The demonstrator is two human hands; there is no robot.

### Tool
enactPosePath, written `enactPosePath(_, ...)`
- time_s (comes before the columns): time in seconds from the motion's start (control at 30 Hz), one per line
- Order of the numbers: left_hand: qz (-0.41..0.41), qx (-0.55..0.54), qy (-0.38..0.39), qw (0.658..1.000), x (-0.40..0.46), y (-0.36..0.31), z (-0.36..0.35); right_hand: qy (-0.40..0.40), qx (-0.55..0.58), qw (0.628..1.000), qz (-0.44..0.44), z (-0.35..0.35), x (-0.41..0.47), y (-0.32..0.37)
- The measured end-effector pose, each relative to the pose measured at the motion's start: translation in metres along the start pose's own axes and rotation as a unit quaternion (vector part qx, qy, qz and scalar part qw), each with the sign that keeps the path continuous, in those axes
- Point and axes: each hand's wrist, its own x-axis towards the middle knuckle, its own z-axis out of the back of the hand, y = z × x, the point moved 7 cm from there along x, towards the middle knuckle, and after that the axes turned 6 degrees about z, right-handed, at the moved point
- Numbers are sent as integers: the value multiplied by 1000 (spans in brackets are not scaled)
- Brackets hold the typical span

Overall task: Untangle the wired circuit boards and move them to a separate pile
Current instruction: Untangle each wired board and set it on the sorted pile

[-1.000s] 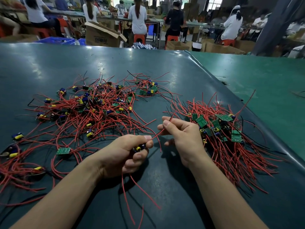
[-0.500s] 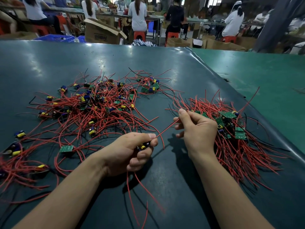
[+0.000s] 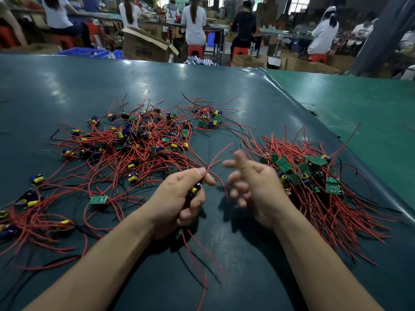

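From the head view, your left hand (image 3: 179,198) sits in the middle of the frame and holds one small circuit board (image 3: 195,190), with red wires (image 3: 215,160) sticking up and hanging down from your fist. Your right hand (image 3: 253,187) is just beside it, blurry, fingers spread wide and holding nothing. The big tangled pile (image 3: 134,144) lies at the middle left on the dark table (image 3: 202,86). The sorted pile (image 3: 314,176) lies at the right.

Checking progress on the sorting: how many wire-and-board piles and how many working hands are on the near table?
Tangled piles: 1
Sorted piles: 1
Hands, left hand holding a board, right hand empty: 2
Total: 4
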Motion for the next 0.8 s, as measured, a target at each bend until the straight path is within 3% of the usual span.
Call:
enactPosePath(0.1, 1, 7, 11, 1000, 0, 1, -3, 154, -38, 987, -18, -32, -12, -9)
enactPosePath(0.23, 4, 28, 16, 999, 0, 0, -3, 90, -74, 990, 80, -23, -9, 5)
enactPosePath(0.4, -13, 24, -3, 1000, 0, -5, 5, -44, 23, 989, 140, 6, -1, 20)
enactPosePath(0.5, -13, 5, -5, 1000, 0, -7, 11, 26, 44, 989, 140, 6, -1, 25)
enactPosePath(0.6, 40, -57, 28, 997, -4, -10, 17, 118, -71, 978, 157, -12, -7, 26)
enactPosePath(0.7, 103, -99, 82, 986, -11, -10, 18, 84, -163, 965, 189, -15, -9, 28)
enactPosePath(0.8, 104, -157, 142, 972, -16, -15, 15, 45, -129, 969, 205, -13, -11, 29)
